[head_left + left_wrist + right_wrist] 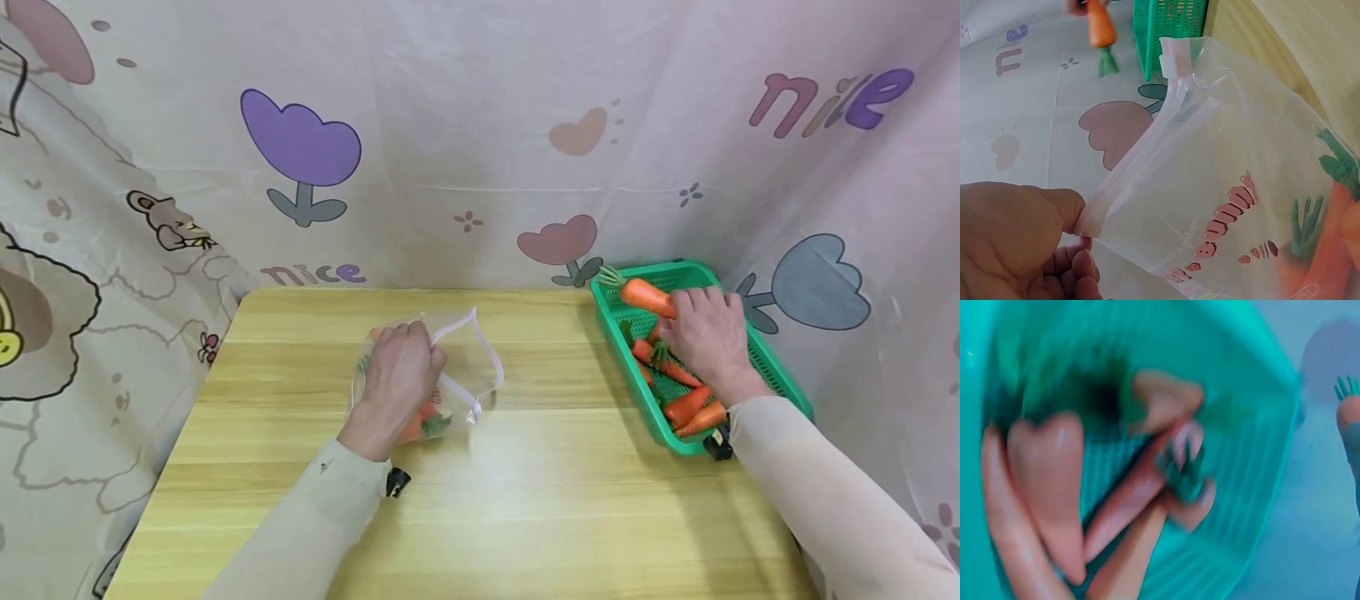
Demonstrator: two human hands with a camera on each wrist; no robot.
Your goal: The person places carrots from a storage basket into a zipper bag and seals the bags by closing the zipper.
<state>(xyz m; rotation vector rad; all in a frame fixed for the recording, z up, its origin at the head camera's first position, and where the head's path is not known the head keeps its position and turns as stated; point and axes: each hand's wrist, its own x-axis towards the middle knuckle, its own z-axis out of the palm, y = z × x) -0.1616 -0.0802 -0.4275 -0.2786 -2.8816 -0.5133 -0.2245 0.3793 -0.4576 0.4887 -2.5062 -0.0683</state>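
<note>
My left hand [397, 367] pinches the rim of a clear zip bag [1210, 156] between thumb and fingers, at one end of its pale pink zip strip. The bag's mouth gapes to the right in the head view. Inside lie orange carrots [1329, 244] with green tops. Over at the right, my right hand [708, 333] grips a carrot [647, 296] by its lower part, its green top pointing left, above the green basket [776, 383]. Several more carrots [682, 408] lie in that basket, blurred in the right wrist view.
The wooden table [540, 492] runs under both bag and basket. A printed curtain [450, 125] hangs behind it and down both sides, with the basket close against it at the back right. A white slider [1175, 59] sits at the far end of the bag's zip.
</note>
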